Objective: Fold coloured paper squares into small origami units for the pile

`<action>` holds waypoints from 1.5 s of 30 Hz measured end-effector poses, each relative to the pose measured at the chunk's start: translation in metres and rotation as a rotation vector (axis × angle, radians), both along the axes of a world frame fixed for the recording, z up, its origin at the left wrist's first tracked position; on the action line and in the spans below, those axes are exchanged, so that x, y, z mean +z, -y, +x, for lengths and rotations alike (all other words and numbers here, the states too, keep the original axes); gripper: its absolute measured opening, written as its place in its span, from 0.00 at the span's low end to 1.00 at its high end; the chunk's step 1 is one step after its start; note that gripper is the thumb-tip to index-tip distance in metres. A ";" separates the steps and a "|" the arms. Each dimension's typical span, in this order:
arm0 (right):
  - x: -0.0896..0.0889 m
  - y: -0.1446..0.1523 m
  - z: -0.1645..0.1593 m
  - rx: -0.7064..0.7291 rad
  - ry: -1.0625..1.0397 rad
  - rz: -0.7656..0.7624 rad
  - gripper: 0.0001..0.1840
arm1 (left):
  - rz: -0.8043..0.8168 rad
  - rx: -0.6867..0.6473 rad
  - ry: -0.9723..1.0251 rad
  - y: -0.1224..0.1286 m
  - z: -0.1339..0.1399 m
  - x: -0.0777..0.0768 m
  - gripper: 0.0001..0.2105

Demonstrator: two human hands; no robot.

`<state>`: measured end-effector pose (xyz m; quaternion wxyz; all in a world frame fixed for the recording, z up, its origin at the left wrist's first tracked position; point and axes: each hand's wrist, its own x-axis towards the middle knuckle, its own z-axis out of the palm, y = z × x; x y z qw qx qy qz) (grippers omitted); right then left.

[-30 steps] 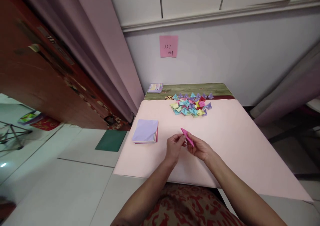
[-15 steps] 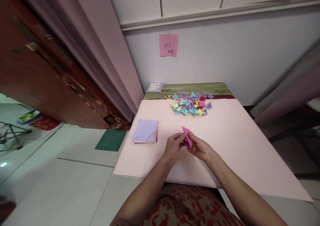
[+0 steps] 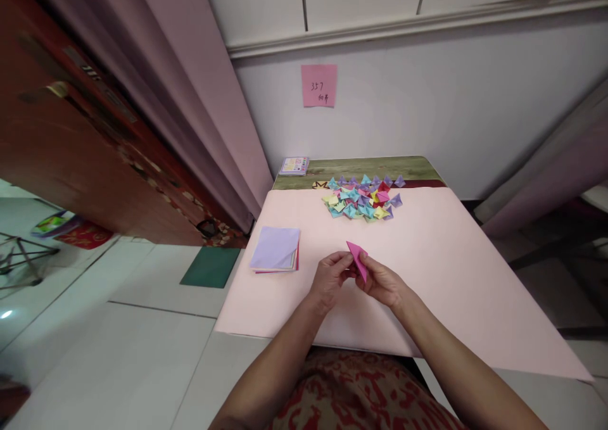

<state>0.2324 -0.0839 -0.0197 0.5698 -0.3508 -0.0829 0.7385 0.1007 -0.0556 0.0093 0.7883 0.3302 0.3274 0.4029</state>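
Observation:
A piece of folded pink origami paper, roughly triangular, is held up over the front half of the table between both hands. My left hand pinches its left side with thumb and fingers. My right hand grips the right side, thumb on top of the fold; some fingertips are hidden behind the paper. Beyond the hands lies a pile of small folded paper shapes in blue, yellow, purple, pink and red. To the left of my left hand rests a stack of square paper sheets, lavender on top.
The table is covered by a pale pink sheet. A small packet lies at its far left corner. A pink note with handwriting sticks to the wall. A mauve curtain and a reddish-brown door stand at left.
Almost nothing differs. Both hands keep hold of the pink paper in nearly the same place, with only a slight shift of the fingers and of the view.

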 end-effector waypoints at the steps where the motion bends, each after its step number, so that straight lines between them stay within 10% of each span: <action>1: 0.002 0.000 -0.001 -0.004 -0.012 0.002 0.17 | 0.001 -0.002 0.001 0.000 0.000 0.000 0.13; 13: 0.004 -0.001 0.002 -0.043 0.286 0.024 0.20 | -0.019 0.048 -0.097 -0.004 -0.004 -0.001 0.11; 45: -0.003 -0.002 0.014 0.163 0.113 0.041 0.17 | 0.033 -0.135 -0.096 -0.007 -0.013 0.019 0.16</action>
